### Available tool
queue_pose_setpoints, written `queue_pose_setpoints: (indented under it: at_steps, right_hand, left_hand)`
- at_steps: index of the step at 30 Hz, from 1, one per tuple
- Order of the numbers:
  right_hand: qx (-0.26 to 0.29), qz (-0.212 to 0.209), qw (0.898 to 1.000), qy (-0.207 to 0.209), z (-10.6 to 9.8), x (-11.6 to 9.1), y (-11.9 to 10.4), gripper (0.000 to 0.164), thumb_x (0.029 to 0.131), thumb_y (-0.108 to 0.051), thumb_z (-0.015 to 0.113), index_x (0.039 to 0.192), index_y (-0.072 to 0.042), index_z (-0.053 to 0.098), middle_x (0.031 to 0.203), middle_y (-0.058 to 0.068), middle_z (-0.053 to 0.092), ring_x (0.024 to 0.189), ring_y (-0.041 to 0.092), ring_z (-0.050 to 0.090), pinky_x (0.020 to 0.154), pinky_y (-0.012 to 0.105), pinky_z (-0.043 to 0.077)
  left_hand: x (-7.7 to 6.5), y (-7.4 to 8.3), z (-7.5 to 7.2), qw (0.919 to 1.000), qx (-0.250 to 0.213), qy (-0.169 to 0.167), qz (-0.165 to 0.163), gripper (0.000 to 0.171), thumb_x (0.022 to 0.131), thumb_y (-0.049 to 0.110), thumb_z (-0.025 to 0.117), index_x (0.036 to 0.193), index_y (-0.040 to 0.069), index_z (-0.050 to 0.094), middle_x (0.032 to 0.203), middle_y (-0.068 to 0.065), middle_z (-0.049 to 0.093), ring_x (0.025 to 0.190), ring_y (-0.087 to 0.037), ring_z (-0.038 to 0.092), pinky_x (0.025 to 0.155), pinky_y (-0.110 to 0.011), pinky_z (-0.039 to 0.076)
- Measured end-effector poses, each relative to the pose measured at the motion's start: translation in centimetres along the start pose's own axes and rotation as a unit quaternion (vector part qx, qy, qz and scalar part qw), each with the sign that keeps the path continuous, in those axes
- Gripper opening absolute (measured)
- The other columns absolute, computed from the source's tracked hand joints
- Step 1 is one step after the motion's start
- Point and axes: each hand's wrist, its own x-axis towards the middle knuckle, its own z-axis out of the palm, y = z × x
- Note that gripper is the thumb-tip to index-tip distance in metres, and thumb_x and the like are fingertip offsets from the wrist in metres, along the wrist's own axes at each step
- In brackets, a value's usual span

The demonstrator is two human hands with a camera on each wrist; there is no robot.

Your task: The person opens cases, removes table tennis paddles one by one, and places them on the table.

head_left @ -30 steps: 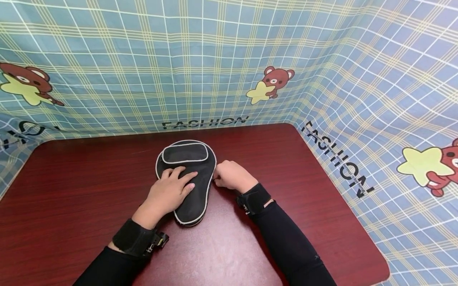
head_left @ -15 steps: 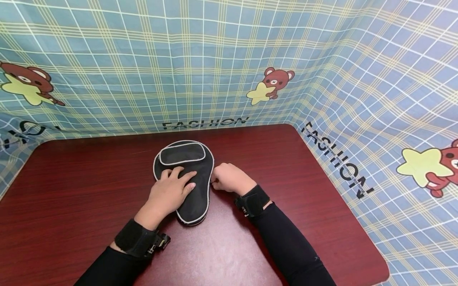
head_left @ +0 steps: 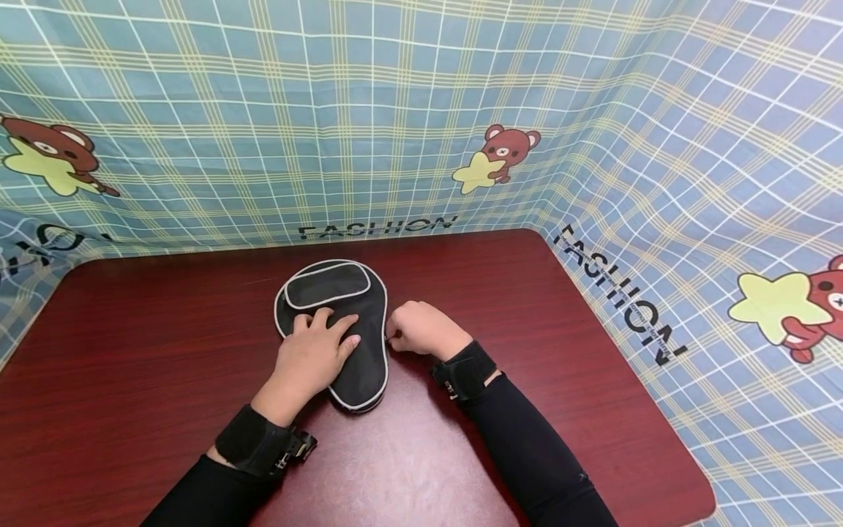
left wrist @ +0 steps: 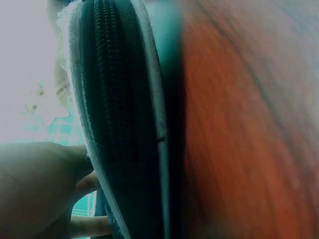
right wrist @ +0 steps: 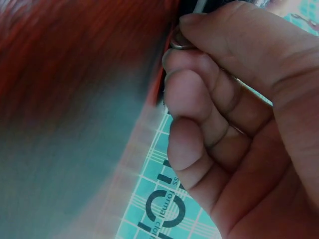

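Observation:
A black paddle-shaped zip case (head_left: 366, 359) with pale piping lies flat on the table, its round end away from me. My left hand (head_left: 309, 357) rests on top of it with fingers spread, below the small front pocket (head_left: 327, 285). At the case's right edge is my right hand (head_left: 426, 328), fingers curled. In the right wrist view its thumb and forefinger pinch a metal zipper pull (right wrist: 179, 40). The left wrist view shows zipper teeth (left wrist: 110, 74) along the case's side, between two strips of piping. What the case contains is hidden.
The dark red wooden table (head_left: 165, 337) has rounded corners. Blue plaid cloth (head_left: 369, 146) with printed bears and lettering hangs behind it and along the right side. Black straps (head_left: 260, 443) with small cameras sit on both wrists.
The case has slid a little left and its round end has turned leftward. My right hand has shifted slightly left with its edge; the left hand stays on top, almost unmoved.

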Motion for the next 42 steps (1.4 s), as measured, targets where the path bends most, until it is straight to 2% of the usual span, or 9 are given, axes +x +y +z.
queue_pose_setpoints:
  at_steps: [8,13,17,23,28,31,34,38,42]
  right_hand:
    - [0.01,0.0,1.0,-0.013,-0.2,0.0,-0.2,0.027,0.08,-0.008,0.069,0.06,-0.023,0.06,0.057,-0.013,0.037,0.057,0.007,0.032,0.056,0.023,0.029]
    - [0.018,0.002,1.0,-0.012,0.0,0.0,-0.3,0.027,0.08,-0.008,0.069,0.06,-0.023,0.06,0.057,-0.014,0.037,0.057,0.007,0.033,0.056,0.023,0.03]
    - [0.023,0.002,1.0,-0.011,0.2,0.0,-0.3,0.025,0.08,-0.008,0.069,0.061,-0.023,0.06,0.058,-0.014,0.038,0.057,0.008,0.033,0.056,0.024,0.031]
    - [0.013,0.009,1.0,-0.009,0.4,0.2,-0.3,0.023,0.081,-0.01,0.07,0.063,-0.023,0.062,0.058,-0.014,0.039,0.058,0.008,0.036,0.057,0.024,0.032]
    - [0.009,0.004,1.0,-0.004,0.4,0.3,-0.2,0.025,0.08,-0.011,0.07,0.061,-0.022,0.059,0.058,-0.013,0.035,0.058,0.008,0.033,0.056,0.024,0.03]
    - [0.007,0.001,1.0,-0.002,0.5,0.2,-0.2,0.027,0.08,-0.01,0.069,0.06,-0.022,0.056,0.059,-0.013,0.032,0.059,0.008,0.03,0.056,0.024,0.028]
    - [0.006,0.003,1.0,-0.003,0.5,0.2,-0.2,0.027,0.081,-0.01,0.069,0.06,-0.022,0.055,0.06,-0.013,0.032,0.06,0.008,0.029,0.057,0.024,0.028]
    - [0.007,0.004,1.0,-0.002,0.4,0.1,-0.2,0.024,0.081,-0.01,0.069,0.063,-0.022,0.059,0.06,-0.013,0.037,0.061,0.008,0.033,0.058,0.024,0.031]
    - [0.006,0.004,1.0,0.002,0.2,0.1,-0.1,0.024,0.081,-0.01,0.069,0.063,-0.023,0.06,0.06,-0.013,0.038,0.061,0.009,0.034,0.059,0.024,0.032]
  left_hand:
    - [0.2,0.1,-0.1,0.9999,-0.002,0.01,-0.008,0.045,0.103,0.045,0.052,0.144,0.026,0.056,0.139,-0.022,0.048,0.113,-0.049,0.046,0.068,-0.056,0.053]
    - [0.2,-1.0,-0.1,0.9976,0.036,0.029,0.051,0.04,0.102,0.033,0.058,0.141,0.024,0.06,0.132,-0.024,0.053,0.11,-0.047,0.052,0.076,-0.056,0.052]
    - [0.6,-2.3,-0.3,0.9926,0.04,0.046,0.105,0.04,0.098,0.031,0.066,0.137,0.022,0.064,0.127,-0.021,0.055,0.111,-0.041,0.052,0.088,-0.056,0.046]
    - [1.3,-3.7,-0.6,0.9856,0.016,0.098,0.137,0.053,0.089,0.038,0.076,0.137,0.023,0.063,0.129,-0.018,0.052,0.115,-0.04,0.049,0.091,-0.058,0.041]
    - [1.6,-4.3,-0.8,0.9857,0.021,0.122,0.115,0.081,0.082,0.045,0.081,0.152,0.025,0.046,0.144,-0.019,0.043,0.133,-0.044,0.039,0.103,-0.065,0.032]
    - [1.8,-4.8,-0.8,0.9918,0.009,0.096,0.084,0.089,0.082,0.051,0.079,0.156,0.025,0.038,0.158,-0.02,0.031,0.145,-0.05,0.023,0.112,-0.069,0.022]
    - [1.9,-5.3,-0.8,0.9971,-0.012,0.054,0.053,0.09,0.083,0.057,0.075,0.157,0.025,0.035,0.162,-0.021,0.024,0.147,-0.056,0.014,0.113,-0.072,0.019]
    - [2.1,-5.7,-0.9,0.9988,-0.035,0.012,0.033,0.088,0.086,0.06,0.07,0.157,0.024,0.035,0.163,-0.023,0.02,0.147,-0.059,0.01,0.102,-0.072,0.037]
    - [2.3,-5.6,-1.1,0.9983,-0.053,-0.003,0.025,0.087,0.086,0.06,0.07,0.158,0.025,0.034,0.163,-0.022,0.018,0.148,-0.055,0.008,0.076,-0.065,0.053]
